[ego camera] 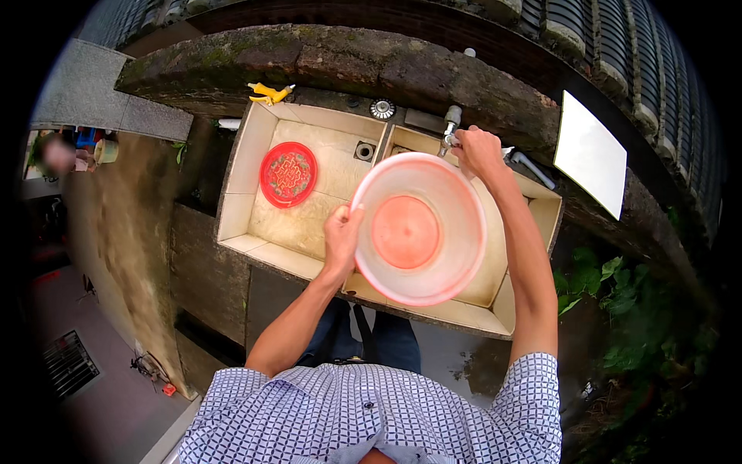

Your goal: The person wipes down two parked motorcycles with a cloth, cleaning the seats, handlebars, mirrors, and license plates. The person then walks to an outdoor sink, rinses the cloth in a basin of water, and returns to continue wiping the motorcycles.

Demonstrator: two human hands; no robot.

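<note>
My left hand (pixel 343 238) grips the rim of a pinkish-white plastic basin (pixel 408 284), its thumb over the edge. The basin hangs above the right compartment of a tiled double sink (pixel 278 255), and no objects show inside it. Just past the basin's far rim, my right hand (pixel 480 152) is closed around the handle of a metal tap (pixel 448 138). No stream of water can be made out at the spout. A round red plastic lid or dish (pixel 288 175) with a floral pattern lies in the sink's left compartment, left of the drain (pixel 364 151).
On the sink's back ledge are a yellow spray nozzle (pixel 269 93) and a metal sink strainer (pixel 382 109). A mossy stone wall (pixel 342 61) runs behind. A pale flat panel (pixel 591 153) leans at the right, above leafy plants (pixel 608 284). Tiled roofs rise beyond.
</note>
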